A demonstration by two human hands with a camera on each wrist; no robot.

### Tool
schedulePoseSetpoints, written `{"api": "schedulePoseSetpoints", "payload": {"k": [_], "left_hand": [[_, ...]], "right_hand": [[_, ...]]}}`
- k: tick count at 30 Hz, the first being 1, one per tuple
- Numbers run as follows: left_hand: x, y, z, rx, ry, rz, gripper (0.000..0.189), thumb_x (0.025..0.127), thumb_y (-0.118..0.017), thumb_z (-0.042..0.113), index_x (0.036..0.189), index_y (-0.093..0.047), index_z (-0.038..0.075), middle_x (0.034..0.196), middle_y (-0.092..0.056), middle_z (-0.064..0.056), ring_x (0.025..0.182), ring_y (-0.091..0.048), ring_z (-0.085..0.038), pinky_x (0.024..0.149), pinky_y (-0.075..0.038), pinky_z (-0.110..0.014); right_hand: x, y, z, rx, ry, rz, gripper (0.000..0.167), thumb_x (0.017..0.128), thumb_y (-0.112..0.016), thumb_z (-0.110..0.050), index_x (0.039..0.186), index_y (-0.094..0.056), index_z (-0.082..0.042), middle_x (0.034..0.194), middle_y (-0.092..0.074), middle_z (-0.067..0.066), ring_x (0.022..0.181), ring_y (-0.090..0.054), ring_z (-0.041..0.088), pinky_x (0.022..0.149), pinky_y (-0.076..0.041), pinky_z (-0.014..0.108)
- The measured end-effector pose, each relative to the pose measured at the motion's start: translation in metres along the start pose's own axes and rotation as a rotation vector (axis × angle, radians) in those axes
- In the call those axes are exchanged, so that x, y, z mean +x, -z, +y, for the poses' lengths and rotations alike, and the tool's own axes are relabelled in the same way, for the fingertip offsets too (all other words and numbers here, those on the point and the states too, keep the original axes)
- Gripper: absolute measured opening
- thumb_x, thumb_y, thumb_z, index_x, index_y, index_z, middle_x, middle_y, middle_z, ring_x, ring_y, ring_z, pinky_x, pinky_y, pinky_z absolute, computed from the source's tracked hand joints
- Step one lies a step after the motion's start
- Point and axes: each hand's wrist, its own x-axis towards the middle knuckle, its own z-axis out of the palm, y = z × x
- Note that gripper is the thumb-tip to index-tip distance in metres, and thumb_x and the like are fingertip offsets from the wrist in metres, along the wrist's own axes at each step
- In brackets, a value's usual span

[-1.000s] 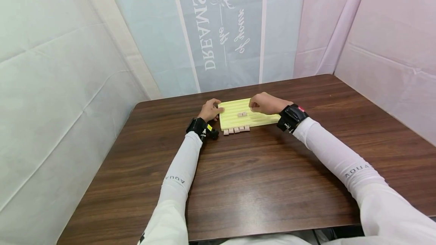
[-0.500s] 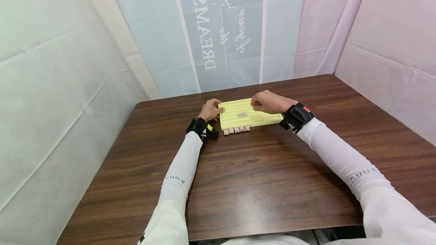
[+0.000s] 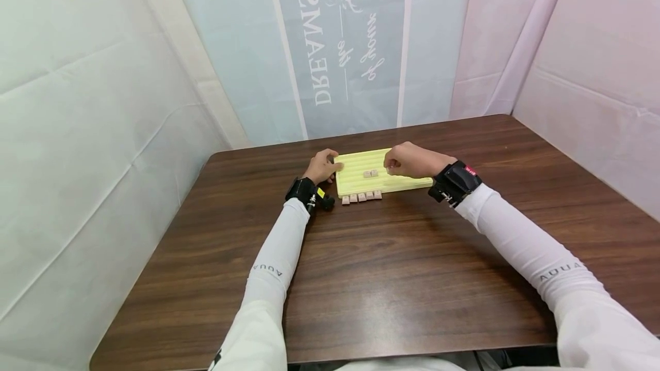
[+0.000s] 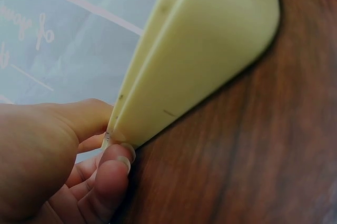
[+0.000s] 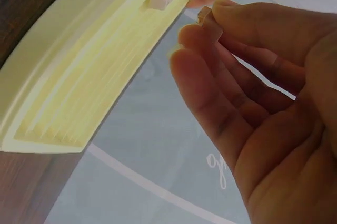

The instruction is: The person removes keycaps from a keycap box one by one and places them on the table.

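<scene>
A shallow yellow ridged tray (image 3: pixel 361 159) lies on the table. My left hand (image 3: pixel 321 167) grips its left end, thumb on the rim and fingertips against the outer wall (image 4: pixel 205 40) in the left wrist view. Over the tray's right half, my right hand (image 3: pixel 415 160) pinches a small pale pink keycap (image 5: pixel 212 26) between thumb and fingers, partly hidden by them. Two more keycaps (image 3: pixel 370 174) sit side by side on the tray's ridges, left of the right hand.
Several pink keycaps (image 3: pixel 362 197) stand in a row on the wooden table (image 3: pixel 371 279), along the tray's near edge. A curtain (image 3: pixel 356 44) with mirrored lettering hangs behind the far edge, and pale fabric walls (image 3: pixel 93 130) flank both sides.
The whole head view has shifted slightly. My right hand has moved a little to the right above the tray, still pinching; the left hand keeps its grip on the tray.
</scene>
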Motion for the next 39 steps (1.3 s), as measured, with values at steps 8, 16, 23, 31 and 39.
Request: {"api": "schedulePoseSetpoints", "payload": {"k": [8,16,23,31,39], "left_hand": [[-0.003,0.0,0.002,0.009,0.003,0.002,0.047,0.098,-0.057,0.022,0.139,-0.046,0.003,0.079,-0.058,-0.008,0.057,-0.053,-0.013,0.053,-0.05,-0.025],[-0.002,0.0,0.002,0.001,0.017,-0.004,0.046,0.098,-0.058,0.022,0.139,-0.046,0.004,0.079,-0.057,-0.006,0.057,-0.053,-0.013,0.053,-0.05,-0.024],[0.003,-0.001,0.0,-0.005,0.011,-0.013,0.046,0.097,-0.058,0.023,0.139,-0.047,0.006,0.077,-0.058,-0.006,0.057,-0.054,-0.013,0.052,-0.051,-0.024],[0.006,-0.001,-0.002,-0.008,0.031,-0.018,0.045,0.096,-0.06,0.024,0.137,-0.048,0.008,0.076,-0.058,-0.005,0.057,-0.055,-0.014,0.052,-0.051,-0.024],[0.002,0.0,0.0,-0.006,0.022,-0.011,0.044,0.097,-0.059,0.023,0.137,-0.048,0.007,0.075,-0.056,-0.005,0.057,-0.054,-0.013,0.053,-0.051,-0.025]], "right_hand": [[0.0,-0.005,-0.003,-0.022,0.045,-0.022,0.013,0.092,-0.062,-0.009,0.098,-0.073,-0.006,0.091,-0.07,0.003,0.085,-0.065,0.016,0.082,-0.053,0.039],[-0.001,-0.005,-0.01,-0.04,0.048,-0.049,0.013,0.091,-0.063,-0.011,0.099,-0.072,-0.006,0.091,-0.07,0.003,0.085,-0.066,0.016,0.076,-0.055,0.034],[-0.002,-0.009,-0.009,-0.042,0.052,-0.053,0.009,0.089,-0.065,-0.009,0.093,-0.072,-0.009,0.088,-0.068,0.001,0.081,-0.062,0.014,0.074,-0.053,0.033],[0.0,-0.016,-0.011,-0.04,0.04,-0.089,0.011,0.087,-0.066,-0.008,0.095,-0.072,-0.01,0.092,-0.07,0.003,0.084,-0.063,0.014,0.076,-0.054,0.034],[0.004,-0.019,-0.012,-0.024,0.005,-0.132,0.014,0.087,-0.068,-0.011,0.101,-0.069,-0.01,0.095,-0.068,0.003,0.085,-0.063,0.014,0.076,-0.053,0.032]]}}
